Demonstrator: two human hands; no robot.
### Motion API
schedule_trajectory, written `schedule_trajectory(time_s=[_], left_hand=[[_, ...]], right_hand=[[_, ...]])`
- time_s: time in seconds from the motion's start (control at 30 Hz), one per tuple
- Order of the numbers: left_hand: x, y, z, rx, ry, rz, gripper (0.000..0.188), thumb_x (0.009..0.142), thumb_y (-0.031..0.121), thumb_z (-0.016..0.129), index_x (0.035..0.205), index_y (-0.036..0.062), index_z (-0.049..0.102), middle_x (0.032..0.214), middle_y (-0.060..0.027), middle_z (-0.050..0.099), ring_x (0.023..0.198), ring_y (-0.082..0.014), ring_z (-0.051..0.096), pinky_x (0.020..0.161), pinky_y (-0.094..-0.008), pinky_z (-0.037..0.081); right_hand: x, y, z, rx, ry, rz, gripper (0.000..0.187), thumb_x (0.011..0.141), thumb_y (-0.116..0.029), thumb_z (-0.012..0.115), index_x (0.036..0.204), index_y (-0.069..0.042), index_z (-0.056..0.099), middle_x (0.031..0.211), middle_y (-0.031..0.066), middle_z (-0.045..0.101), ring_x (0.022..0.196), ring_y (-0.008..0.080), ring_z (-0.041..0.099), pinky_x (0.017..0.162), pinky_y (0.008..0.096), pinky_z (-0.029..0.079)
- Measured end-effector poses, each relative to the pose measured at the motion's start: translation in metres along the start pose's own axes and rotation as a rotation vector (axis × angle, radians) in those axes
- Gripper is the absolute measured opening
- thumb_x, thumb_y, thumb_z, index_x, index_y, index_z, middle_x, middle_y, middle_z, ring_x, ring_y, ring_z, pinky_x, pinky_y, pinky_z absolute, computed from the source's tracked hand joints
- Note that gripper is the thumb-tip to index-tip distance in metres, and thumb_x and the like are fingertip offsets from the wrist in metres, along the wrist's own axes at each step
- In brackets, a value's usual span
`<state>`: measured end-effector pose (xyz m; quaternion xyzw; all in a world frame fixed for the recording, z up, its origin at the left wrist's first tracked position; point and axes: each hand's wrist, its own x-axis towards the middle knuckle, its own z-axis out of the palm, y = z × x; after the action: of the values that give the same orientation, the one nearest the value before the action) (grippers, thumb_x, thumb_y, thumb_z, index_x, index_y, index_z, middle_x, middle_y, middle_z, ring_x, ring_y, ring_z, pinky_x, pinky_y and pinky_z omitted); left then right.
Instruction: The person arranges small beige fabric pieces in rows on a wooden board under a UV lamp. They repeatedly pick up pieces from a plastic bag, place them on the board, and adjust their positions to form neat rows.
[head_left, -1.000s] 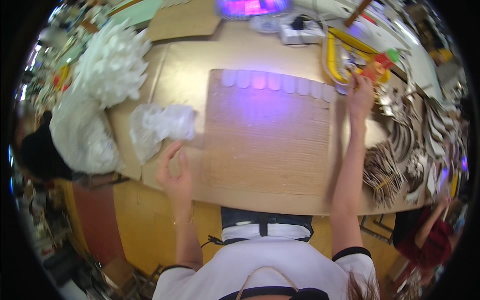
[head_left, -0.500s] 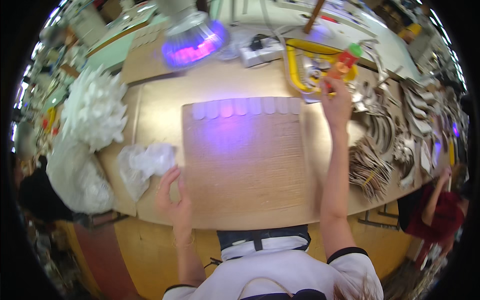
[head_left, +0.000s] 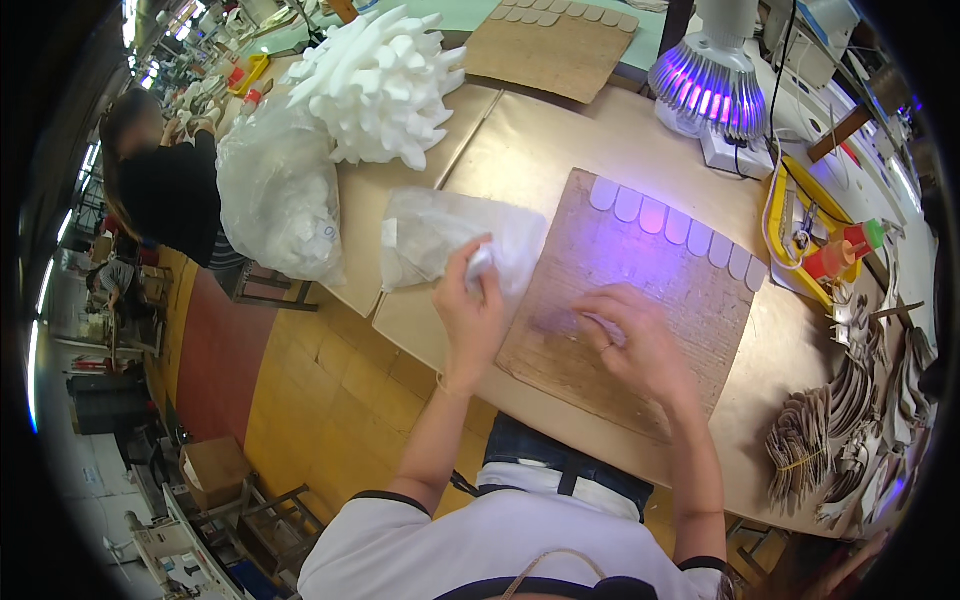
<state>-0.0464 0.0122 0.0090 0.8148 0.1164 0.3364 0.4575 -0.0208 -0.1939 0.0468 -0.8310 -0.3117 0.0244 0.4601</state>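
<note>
My left hand [head_left: 470,318] is closed, with a small whitish piece [head_left: 482,264] pinched between thumb and fingers, in front of a clear plastic bag [head_left: 425,235]. Over the brown cardboard sheet [head_left: 690,345], my right hand [head_left: 640,342] is curled, its fingers closed round a small pale piece [head_left: 606,328] that is blurred and partly covered. Along the far edge of the cardboard runs a row of pale rounded tabs [head_left: 675,226]. Purple light from a metal lamp [head_left: 708,88] falls on several of them.
At the right, a yellow tray [head_left: 775,225] holds small tools and a red bottle [head_left: 832,262] with a green cap. Nearer lie bundled strips [head_left: 800,445]. White foam-like pieces [head_left: 375,85] and a bulging plastic bag [head_left: 280,205] stand left. A person [head_left: 165,180] sits beyond them.
My right hand has come from beside the red bottle to over the cardboard. My left hand has risen and now pinches a whitish piece. The view has swung left.
</note>
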Motion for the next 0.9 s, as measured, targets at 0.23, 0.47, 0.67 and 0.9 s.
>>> schedule_trajectory(time_s=[0.23,0.47,0.67,0.9], left_hand=[[-0.057,0.038,-0.024,-0.095,-0.125,0.074,0.016,0.086,0.007,0.071,0.101,0.0021,0.073,0.078,-0.0121,0.07,0.063,-0.0224,0.065,0.058,-0.0317,0.049],[-0.062,0.051,-0.015,-0.127,-0.262,0.187,0.033,0.088,0.015,0.071,0.118,0.0014,0.07,0.063,-0.0054,0.059,0.051,-0.0174,0.052,0.051,-0.0305,0.043],[-0.054,0.062,-0.021,0.001,-0.369,0.391,0.041,0.088,0.016,0.071,0.127,0.0039,0.066,0.058,-0.0034,0.052,0.048,-0.018,0.05,0.05,-0.033,0.042],[-0.077,0.071,-0.019,-0.064,-0.424,0.357,0.047,0.088,0.015,0.071,0.133,0.0024,0.06,0.063,-0.0038,0.057,0.05,-0.0181,0.051,0.05,-0.0333,0.043]], right_hand=[[0.011,-0.029,0.023,0.177,-0.354,0.011,0.018,0.083,0.001,0.06,0.101,0.002,0.064,0.105,0.0172,0.065,0.102,0.0367,0.06,0.088,0.0415,0.05],[-0.044,-0.032,0.037,0.606,0.058,0.605,0.014,0.088,-0.001,0.066,0.1,0.0,0.06,0.092,0.0027,0.061,0.094,0.014,0.059,0.083,0.0301,0.048],[-0.039,-0.002,0.045,1.121,-0.065,0.33,0.029,0.09,-0.009,0.063,0.118,-0.001,0.059,0.105,0.0029,0.063,0.098,0.0136,0.058,0.092,0.0294,0.046],[-0.008,0.02,0.037,0.733,-0.367,0.186,0.048,0.088,-0.014,0.065,0.132,0.001,0.052,0.121,0.0094,0.059,0.112,0.017,0.054,0.099,0.0333,0.044]])
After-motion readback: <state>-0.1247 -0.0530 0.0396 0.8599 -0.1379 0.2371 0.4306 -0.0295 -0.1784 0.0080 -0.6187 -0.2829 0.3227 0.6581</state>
